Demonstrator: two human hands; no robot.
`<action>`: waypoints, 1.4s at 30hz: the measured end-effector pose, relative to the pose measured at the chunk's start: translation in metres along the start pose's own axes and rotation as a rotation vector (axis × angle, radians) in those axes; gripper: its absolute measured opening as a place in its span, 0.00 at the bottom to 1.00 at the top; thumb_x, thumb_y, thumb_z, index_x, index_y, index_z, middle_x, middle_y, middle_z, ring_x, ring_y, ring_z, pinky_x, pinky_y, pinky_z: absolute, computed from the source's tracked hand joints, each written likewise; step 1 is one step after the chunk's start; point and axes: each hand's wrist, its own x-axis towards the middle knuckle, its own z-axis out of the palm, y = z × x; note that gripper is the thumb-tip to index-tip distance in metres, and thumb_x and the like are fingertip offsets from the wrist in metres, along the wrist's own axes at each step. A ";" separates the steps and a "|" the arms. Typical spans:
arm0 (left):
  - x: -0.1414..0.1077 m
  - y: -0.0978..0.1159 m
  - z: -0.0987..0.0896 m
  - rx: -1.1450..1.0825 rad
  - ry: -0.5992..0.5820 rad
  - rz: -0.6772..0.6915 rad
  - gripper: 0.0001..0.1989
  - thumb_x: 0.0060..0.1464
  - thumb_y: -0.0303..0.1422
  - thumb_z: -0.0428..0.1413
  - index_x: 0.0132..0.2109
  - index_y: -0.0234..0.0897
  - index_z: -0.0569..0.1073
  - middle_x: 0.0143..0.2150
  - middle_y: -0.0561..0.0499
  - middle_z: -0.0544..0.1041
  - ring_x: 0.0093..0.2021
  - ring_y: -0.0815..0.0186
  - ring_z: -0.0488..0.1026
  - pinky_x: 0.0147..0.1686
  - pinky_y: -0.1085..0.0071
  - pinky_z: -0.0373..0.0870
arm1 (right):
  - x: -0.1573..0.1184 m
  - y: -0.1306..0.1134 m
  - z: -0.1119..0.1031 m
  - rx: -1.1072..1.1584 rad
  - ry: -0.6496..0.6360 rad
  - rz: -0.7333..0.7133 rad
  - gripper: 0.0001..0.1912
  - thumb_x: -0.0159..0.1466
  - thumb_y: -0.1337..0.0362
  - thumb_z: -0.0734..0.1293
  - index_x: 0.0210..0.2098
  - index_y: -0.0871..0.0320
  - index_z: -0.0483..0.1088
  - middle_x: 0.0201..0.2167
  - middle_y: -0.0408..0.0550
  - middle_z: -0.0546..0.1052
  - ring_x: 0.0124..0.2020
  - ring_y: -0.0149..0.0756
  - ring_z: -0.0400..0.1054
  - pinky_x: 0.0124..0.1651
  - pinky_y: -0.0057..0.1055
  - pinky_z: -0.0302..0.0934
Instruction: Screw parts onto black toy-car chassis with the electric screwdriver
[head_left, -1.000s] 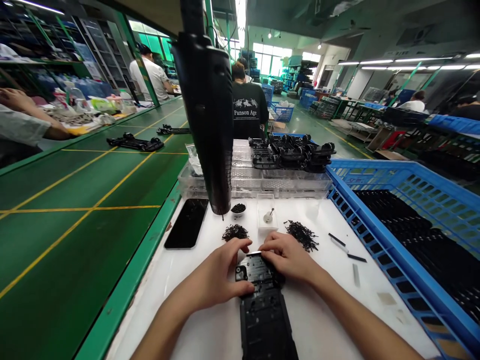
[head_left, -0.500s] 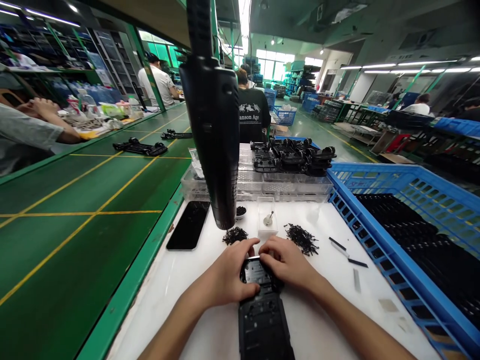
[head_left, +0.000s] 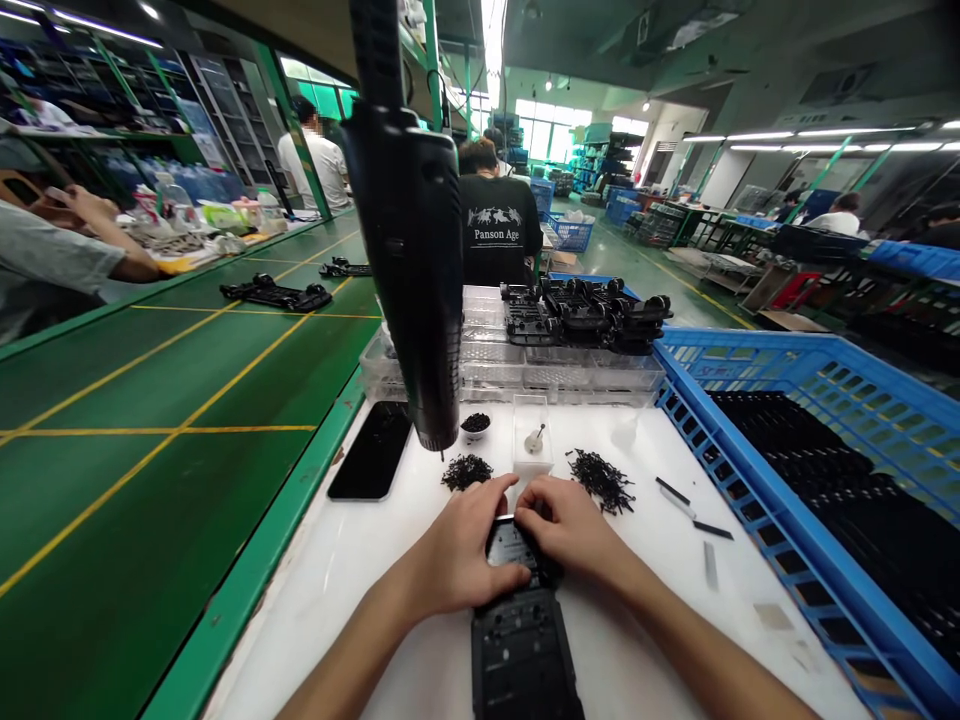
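My left hand (head_left: 461, 550) and my right hand (head_left: 566, 530) press on a black plastic device housing (head_left: 511, 545) from both sides, fingers curled over its edges. A thin silver strip (head_left: 504, 518) shows at the housing's top edge, close to my fingertips. Directly below lies a second black housing section (head_left: 523, 655), which may be joined to the first; I cannot tell. Two loose piles of tiny black screws lie beyond my hands: one (head_left: 466, 472) ahead of my left hand, the other (head_left: 600, 481) ahead of my right.
A black electric screwdriver (head_left: 405, 230) hangs in front of me above the white work mat (head_left: 300, 620). A black glass panel (head_left: 371, 450), a small bowl (head_left: 475, 424) and a clear box (head_left: 532, 437) stand ahead. A blue crate (head_left: 810, 400) of black parts sits right.
The hanging screwdriver has swung left and lower in view. My hands have drawn closer around the top of the housing, and the housing sits slightly further left.
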 end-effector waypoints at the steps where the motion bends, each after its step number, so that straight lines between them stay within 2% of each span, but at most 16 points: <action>1: 0.000 0.000 0.000 0.001 0.000 -0.014 0.48 0.45 0.39 0.71 0.70 0.35 0.61 0.51 0.43 0.75 0.51 0.48 0.73 0.54 0.52 0.69 | 0.000 -0.001 0.001 -0.002 0.006 -0.001 0.05 0.62 0.68 0.68 0.29 0.57 0.74 0.30 0.43 0.77 0.33 0.34 0.69 0.36 0.30 0.57; 4: 0.000 0.002 -0.001 0.005 0.004 -0.062 0.49 0.46 0.43 0.71 0.70 0.33 0.61 0.51 0.43 0.76 0.51 0.49 0.74 0.54 0.52 0.70 | -0.003 -0.007 -0.002 0.006 0.020 -0.024 0.04 0.63 0.67 0.69 0.31 0.57 0.75 0.31 0.43 0.78 0.33 0.35 0.69 0.37 0.30 0.58; 7: 0.000 0.004 -0.003 0.022 0.008 -0.094 0.48 0.48 0.44 0.70 0.70 0.33 0.61 0.51 0.44 0.76 0.51 0.49 0.74 0.54 0.52 0.70 | -0.007 -0.006 -0.024 0.125 0.084 -0.039 0.08 0.66 0.61 0.69 0.31 0.56 0.76 0.30 0.44 0.78 0.32 0.35 0.70 0.37 0.31 0.60; 9: 0.000 0.006 -0.005 0.026 -0.002 -0.112 0.47 0.48 0.46 0.70 0.69 0.33 0.62 0.50 0.44 0.76 0.50 0.49 0.74 0.53 0.53 0.70 | -0.010 0.006 -0.051 0.237 0.296 0.022 0.13 0.67 0.55 0.69 0.31 0.57 0.75 0.28 0.44 0.76 0.30 0.35 0.68 0.35 0.32 0.60; 12: 0.001 0.010 -0.008 0.013 -0.021 -0.129 0.42 0.52 0.50 0.66 0.68 0.35 0.64 0.49 0.44 0.76 0.48 0.50 0.75 0.51 0.53 0.71 | -0.012 0.040 -0.099 0.251 0.786 0.175 0.19 0.67 0.47 0.68 0.37 0.58 0.75 0.29 0.45 0.74 0.29 0.35 0.65 0.34 0.32 0.59; 14: 0.002 0.010 -0.008 0.006 -0.020 -0.125 0.38 0.57 0.51 0.62 0.67 0.37 0.64 0.49 0.44 0.77 0.47 0.50 0.75 0.51 0.53 0.70 | -0.010 0.065 -0.124 0.192 0.925 0.244 0.24 0.65 0.43 0.69 0.45 0.59 0.74 0.35 0.48 0.76 0.30 0.35 0.64 0.34 0.32 0.59; 17: 0.001 0.007 -0.007 0.006 -0.006 -0.116 0.37 0.59 0.52 0.61 0.68 0.39 0.63 0.48 0.45 0.77 0.47 0.51 0.75 0.50 0.54 0.70 | -0.004 0.089 -0.141 0.144 0.831 0.279 0.31 0.57 0.43 0.75 0.49 0.60 0.76 0.41 0.52 0.78 0.31 0.36 0.66 0.36 0.34 0.62; 21: -0.001 -0.002 -0.001 0.013 0.009 -0.093 0.42 0.58 0.52 0.61 0.71 0.41 0.57 0.49 0.46 0.76 0.47 0.52 0.75 0.50 0.54 0.70 | 0.004 0.097 -0.132 0.107 0.643 0.281 0.27 0.49 0.47 0.79 0.42 0.58 0.80 0.44 0.53 0.81 0.32 0.38 0.68 0.41 0.38 0.64; 26: 0.001 -0.009 0.002 0.029 0.020 -0.043 0.48 0.54 0.51 0.64 0.73 0.40 0.55 0.48 0.47 0.76 0.47 0.51 0.75 0.50 0.54 0.70 | 0.012 0.091 -0.122 0.083 0.658 0.272 0.21 0.45 0.49 0.80 0.28 0.58 0.77 0.33 0.51 0.79 0.29 0.39 0.64 0.41 0.40 0.62; 28: 0.002 -0.009 0.003 0.033 0.027 -0.043 0.49 0.51 0.49 0.66 0.73 0.38 0.55 0.48 0.47 0.76 0.46 0.51 0.75 0.50 0.54 0.69 | 0.010 0.083 -0.123 0.125 0.645 0.238 0.21 0.48 0.48 0.78 0.28 0.58 0.76 0.30 0.50 0.78 0.30 0.40 0.66 0.41 0.40 0.63; 31: 0.002 -0.006 0.004 0.030 0.021 -0.052 0.52 0.48 0.45 0.68 0.74 0.36 0.54 0.48 0.46 0.76 0.47 0.50 0.74 0.52 0.53 0.68 | -0.003 0.061 -0.119 0.237 0.575 0.154 0.22 0.54 0.45 0.75 0.35 0.58 0.76 0.35 0.52 0.81 0.33 0.42 0.72 0.40 0.39 0.67; 34: 0.000 -0.002 0.003 0.006 0.018 -0.075 0.56 0.46 0.42 0.69 0.75 0.35 0.50 0.48 0.46 0.76 0.48 0.51 0.73 0.52 0.54 0.67 | -0.021 0.040 -0.104 0.411 0.329 0.104 0.20 0.56 0.48 0.77 0.35 0.58 0.75 0.34 0.52 0.82 0.31 0.41 0.75 0.38 0.37 0.69; 36: -0.001 0.001 0.002 -0.013 0.022 -0.097 0.58 0.46 0.42 0.69 0.76 0.35 0.47 0.49 0.46 0.75 0.47 0.52 0.73 0.52 0.55 0.67 | -0.031 0.036 -0.088 0.529 0.140 0.106 0.18 0.56 0.52 0.80 0.32 0.58 0.73 0.29 0.50 0.81 0.25 0.36 0.71 0.31 0.33 0.64; 37: -0.001 0.003 0.002 -0.019 0.020 -0.108 0.59 0.46 0.42 0.69 0.76 0.35 0.46 0.49 0.46 0.75 0.47 0.52 0.73 0.52 0.55 0.67 | -0.035 0.036 -0.079 0.586 0.091 0.111 0.18 0.56 0.52 0.80 0.31 0.58 0.73 0.26 0.48 0.79 0.22 0.33 0.67 0.28 0.30 0.60; 39: -0.001 0.005 0.000 -0.028 0.008 -0.122 0.58 0.47 0.41 0.69 0.76 0.36 0.45 0.48 0.47 0.75 0.47 0.53 0.73 0.51 0.55 0.68 | -0.038 0.041 -0.060 0.704 0.114 0.111 0.19 0.56 0.51 0.80 0.30 0.58 0.73 0.22 0.44 0.74 0.21 0.29 0.60 0.25 0.28 0.51; 42: 0.000 0.005 -0.001 -0.029 -0.002 -0.128 0.57 0.48 0.42 0.69 0.76 0.37 0.45 0.49 0.47 0.75 0.47 0.53 0.73 0.51 0.55 0.68 | -0.037 0.049 -0.038 0.859 0.204 0.084 0.19 0.56 0.52 0.80 0.32 0.57 0.73 0.24 0.41 0.69 0.25 0.29 0.57 0.29 0.29 0.48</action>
